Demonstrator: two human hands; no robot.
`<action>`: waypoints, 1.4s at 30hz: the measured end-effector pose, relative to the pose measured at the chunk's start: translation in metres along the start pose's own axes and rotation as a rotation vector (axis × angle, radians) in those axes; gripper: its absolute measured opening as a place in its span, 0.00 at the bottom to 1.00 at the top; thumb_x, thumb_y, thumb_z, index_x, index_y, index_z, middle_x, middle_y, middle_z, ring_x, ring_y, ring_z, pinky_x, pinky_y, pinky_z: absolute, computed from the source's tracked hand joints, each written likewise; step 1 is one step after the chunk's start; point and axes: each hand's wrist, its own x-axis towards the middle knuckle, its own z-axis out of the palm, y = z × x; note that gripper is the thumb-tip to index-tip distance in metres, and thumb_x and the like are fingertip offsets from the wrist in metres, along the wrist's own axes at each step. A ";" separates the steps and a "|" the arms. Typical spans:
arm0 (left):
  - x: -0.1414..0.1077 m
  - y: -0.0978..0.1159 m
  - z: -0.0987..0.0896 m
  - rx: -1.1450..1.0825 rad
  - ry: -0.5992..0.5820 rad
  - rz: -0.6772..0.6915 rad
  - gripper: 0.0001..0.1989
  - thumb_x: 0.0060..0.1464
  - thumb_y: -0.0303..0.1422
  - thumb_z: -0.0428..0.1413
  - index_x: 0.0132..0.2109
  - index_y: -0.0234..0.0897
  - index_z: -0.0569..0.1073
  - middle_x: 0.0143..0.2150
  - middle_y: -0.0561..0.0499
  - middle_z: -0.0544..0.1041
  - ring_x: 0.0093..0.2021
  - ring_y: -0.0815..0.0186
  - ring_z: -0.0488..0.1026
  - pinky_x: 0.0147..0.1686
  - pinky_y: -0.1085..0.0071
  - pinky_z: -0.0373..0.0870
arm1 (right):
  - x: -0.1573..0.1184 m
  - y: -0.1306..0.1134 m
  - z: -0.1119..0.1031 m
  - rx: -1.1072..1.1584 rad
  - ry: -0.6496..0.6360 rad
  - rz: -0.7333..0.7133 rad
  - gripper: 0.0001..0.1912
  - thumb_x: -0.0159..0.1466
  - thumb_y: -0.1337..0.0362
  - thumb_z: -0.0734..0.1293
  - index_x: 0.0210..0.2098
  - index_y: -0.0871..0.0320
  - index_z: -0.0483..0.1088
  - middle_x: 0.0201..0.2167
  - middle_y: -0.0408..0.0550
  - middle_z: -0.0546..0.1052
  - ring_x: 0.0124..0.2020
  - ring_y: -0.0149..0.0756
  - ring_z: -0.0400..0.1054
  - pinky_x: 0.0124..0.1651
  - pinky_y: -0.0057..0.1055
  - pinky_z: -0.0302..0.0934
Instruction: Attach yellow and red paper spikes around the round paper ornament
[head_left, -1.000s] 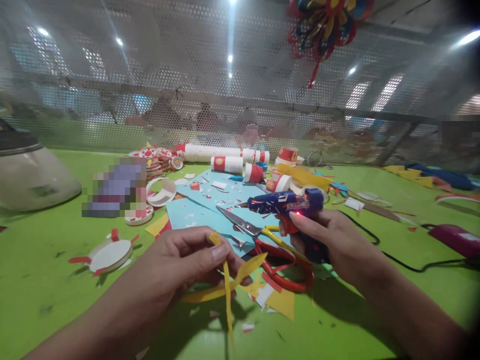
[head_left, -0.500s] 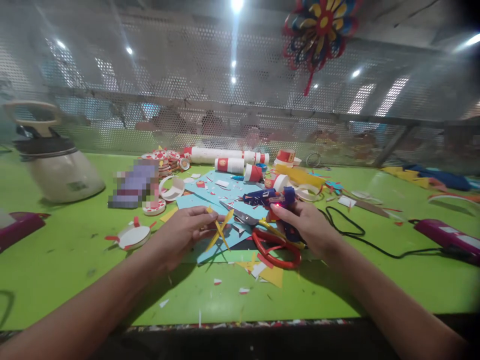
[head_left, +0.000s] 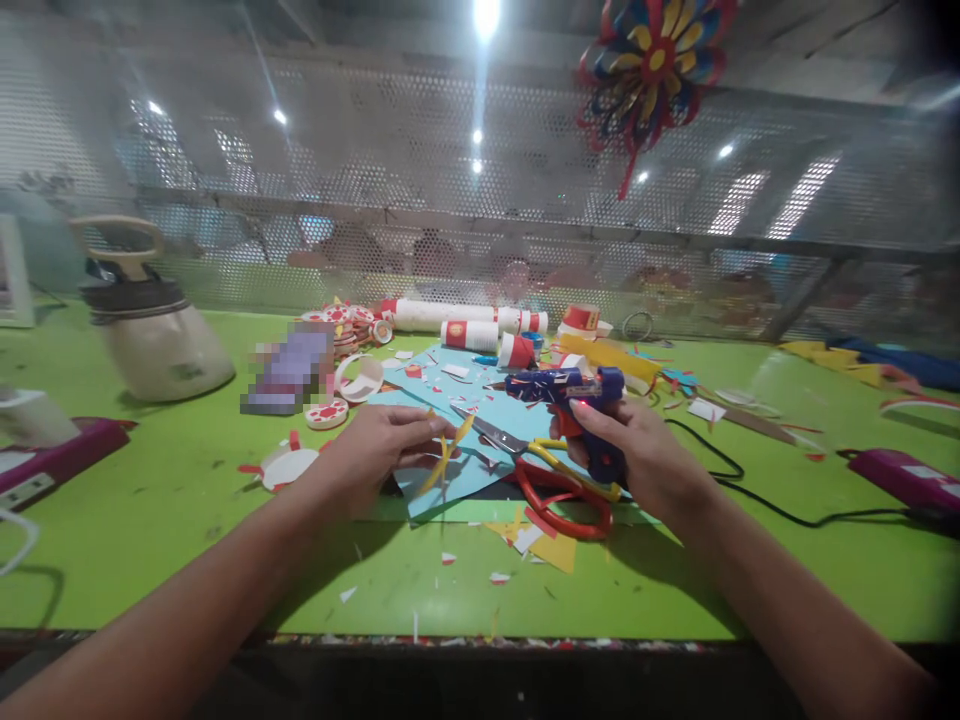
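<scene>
Between the fingertips of my left hand (head_left: pixel 397 445) are crossed yellow paper strips (head_left: pixel 448 455), held above blue paper sheets (head_left: pixel 480 400). My right hand (head_left: pixel 626 440) is wrapped round the grip of a dark blue glue gun (head_left: pixel 570 385). Its nozzle points left toward the strips, and a red light glows near my thumb. Below the gun lies a pair of scissors (head_left: pixel 555 480) with red and yellow handles, blades pointing to the far left. The scissors touch neither hand as far as I can see.
White-and-red paper cups (head_left: pixel 472 334) and a long cup tube lie behind. A jug (head_left: pixel 161 340), a blurred purple item (head_left: pixel 291 370) and a power strip (head_left: pixel 67 460) stand left. A black cable (head_left: pixel 787 520) runs toward another purple strip (head_left: pixel 900 475) on the right. Paper scraps (head_left: pixel 540 540) litter the front.
The glue gun has risen and its body is more level, showing more of its side. The yellow strips have turned a little in my left fingers. The whole view has shifted slightly.
</scene>
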 end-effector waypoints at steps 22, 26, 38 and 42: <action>-0.002 0.004 0.002 -0.109 -0.129 -0.181 0.10 0.49 0.32 0.59 0.24 0.32 0.72 0.25 0.45 0.78 0.23 0.67 0.73 0.25 0.73 0.68 | -0.006 0.001 0.001 -0.177 -0.260 0.042 0.19 0.58 0.48 0.66 0.25 0.60 0.70 0.19 0.45 0.69 0.21 0.30 0.59 0.22 0.27 0.48; -0.003 0.003 0.001 -0.133 -0.153 -0.205 0.08 0.50 0.31 0.58 0.26 0.31 0.74 0.25 0.45 0.77 0.24 0.65 0.74 0.24 0.72 0.69 | -0.007 0.001 0.001 -0.211 -0.280 0.015 0.21 0.58 0.48 0.66 0.24 0.60 0.70 0.18 0.45 0.67 0.21 0.30 0.58 0.22 0.28 0.49; -0.002 0.001 -0.003 -0.204 -0.190 -0.185 0.09 0.51 0.29 0.56 0.26 0.28 0.75 0.29 0.43 0.76 0.27 0.65 0.74 0.34 0.68 0.73 | -0.006 0.002 0.001 -0.243 -0.287 0.022 0.19 0.58 0.49 0.65 0.23 0.59 0.69 0.19 0.45 0.67 0.21 0.31 0.58 0.23 0.28 0.49; -0.002 0.002 -0.003 -0.189 -0.178 -0.213 0.09 0.51 0.29 0.56 0.28 0.27 0.76 0.29 0.42 0.77 0.26 0.64 0.75 0.34 0.67 0.74 | -0.007 0.000 0.000 -0.272 -0.307 0.013 0.20 0.58 0.48 0.65 0.23 0.59 0.68 0.18 0.44 0.67 0.21 0.31 0.57 0.23 0.28 0.48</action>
